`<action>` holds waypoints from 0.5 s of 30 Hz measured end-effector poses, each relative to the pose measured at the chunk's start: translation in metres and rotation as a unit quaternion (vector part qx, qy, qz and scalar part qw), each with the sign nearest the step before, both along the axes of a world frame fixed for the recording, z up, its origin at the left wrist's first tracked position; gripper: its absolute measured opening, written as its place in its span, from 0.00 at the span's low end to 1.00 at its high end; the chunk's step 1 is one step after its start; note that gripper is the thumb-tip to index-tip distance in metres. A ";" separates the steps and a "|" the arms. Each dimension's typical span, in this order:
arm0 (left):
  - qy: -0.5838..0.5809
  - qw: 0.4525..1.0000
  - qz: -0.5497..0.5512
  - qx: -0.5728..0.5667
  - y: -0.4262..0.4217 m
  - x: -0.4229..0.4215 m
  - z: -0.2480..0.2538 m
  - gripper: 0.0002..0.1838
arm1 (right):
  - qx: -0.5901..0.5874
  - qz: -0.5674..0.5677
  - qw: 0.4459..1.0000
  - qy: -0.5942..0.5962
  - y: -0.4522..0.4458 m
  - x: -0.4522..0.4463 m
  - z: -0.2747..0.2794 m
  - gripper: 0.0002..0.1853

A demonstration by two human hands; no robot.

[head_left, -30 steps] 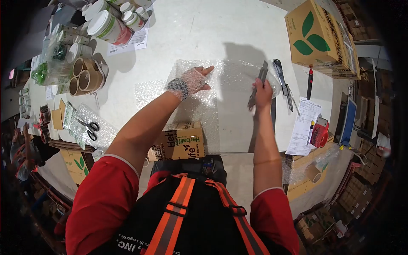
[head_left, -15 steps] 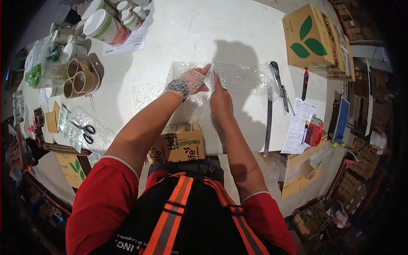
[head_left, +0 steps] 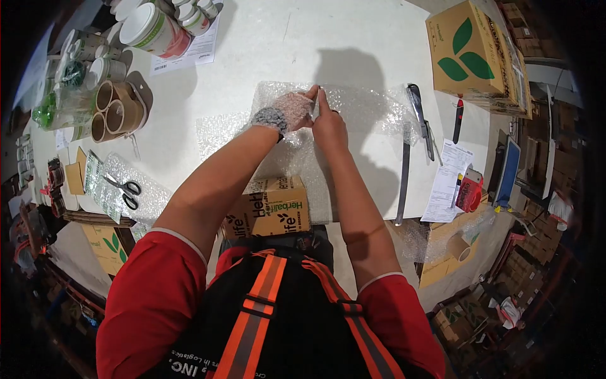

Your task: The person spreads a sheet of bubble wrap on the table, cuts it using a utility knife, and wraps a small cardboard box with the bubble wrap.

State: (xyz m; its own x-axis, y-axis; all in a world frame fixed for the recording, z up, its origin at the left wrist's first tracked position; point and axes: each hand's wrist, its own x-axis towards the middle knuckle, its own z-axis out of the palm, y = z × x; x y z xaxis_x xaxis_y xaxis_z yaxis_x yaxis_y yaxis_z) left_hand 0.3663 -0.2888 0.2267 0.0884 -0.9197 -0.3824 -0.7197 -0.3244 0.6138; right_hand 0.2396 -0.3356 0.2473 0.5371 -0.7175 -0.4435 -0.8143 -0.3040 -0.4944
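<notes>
Sheets of clear bubble wrap [head_left: 372,107] lie on the white table [head_left: 278,57]. My left hand [head_left: 293,112] is flat over the table beneath a layer of wrap, with its bare fingertips poking out at the wrap's upper part. Beside those fingertips is my right hand [head_left: 330,129], closed with its index finger stretched forward along the cutter knife [head_left: 319,90]. Only a small dark part of the knife shows; the hand hides the rest. A printed brown box [head_left: 274,208] sits below my left forearm at the table's near edge.
White tubs [head_left: 148,31] and cardboard tubes [head_left: 117,117] stand at left, above black-handled scissors [head_left: 129,189]. A black knife [head_left: 420,114], a dark strip [head_left: 403,177], papers [head_left: 445,183], a red tape dispenser [head_left: 470,189] and a leaf-marked carton [head_left: 461,54] are at right.
My right hand has moved left with the knife from the wrap's right side to my left fingertips, then slightly up. The hands are now close together.
</notes>
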 end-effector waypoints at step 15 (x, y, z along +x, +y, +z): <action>0.012 1.000 -0.007 -0.005 0.003 -0.001 -0.018 0.54 | -0.159 0.007 0.983 -0.090 0.007 -0.094 -0.005 0.33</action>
